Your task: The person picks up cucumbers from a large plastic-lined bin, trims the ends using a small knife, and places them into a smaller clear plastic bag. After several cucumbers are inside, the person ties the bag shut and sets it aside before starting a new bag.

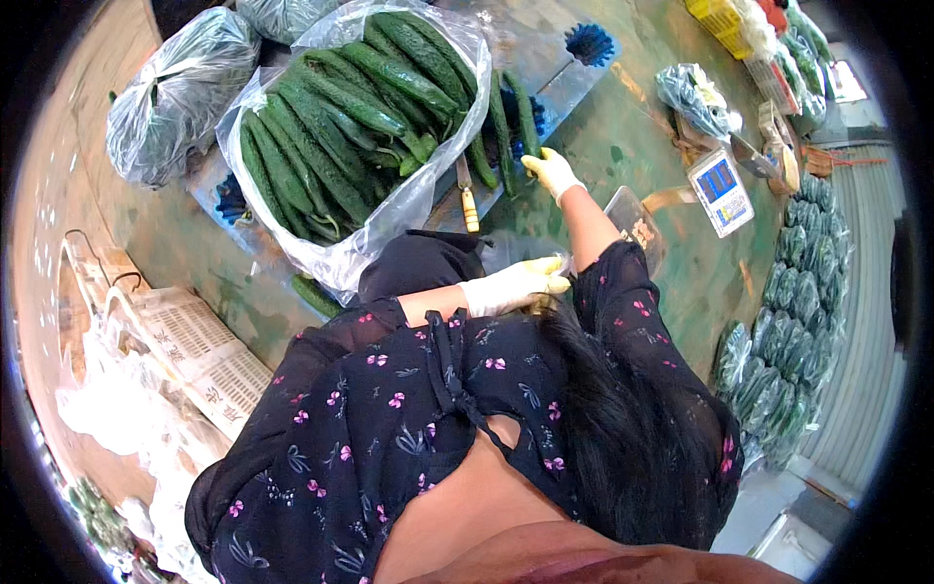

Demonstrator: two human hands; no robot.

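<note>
Wearer's chest (457, 521) and black floral blouse (379, 457) closest to lens, filling bottom of view. Right hand (553, 175), pale glove with yellowed fingertips: thumb and fingers closed on the lower end of a loose cucumber (523, 105), the rightmost one on the blue rack (574, 90), right of the open clear plastic bag (316, 255). Second cucumber (500, 131) lies just left of it. Left hand (516, 285), same glove type, in front of the torso, fingers part curled beside clear film (520, 249); can't tell if it has hold of anything. Bag is packed with dark green cucumbers (321, 127), mostly side by side. Yellow-handled knife (469, 202) just right of bag. Digital scale (721, 192) farther right on green tabletop (671, 311); bagged cucumbers (793, 311) in rows beyond.
</note>
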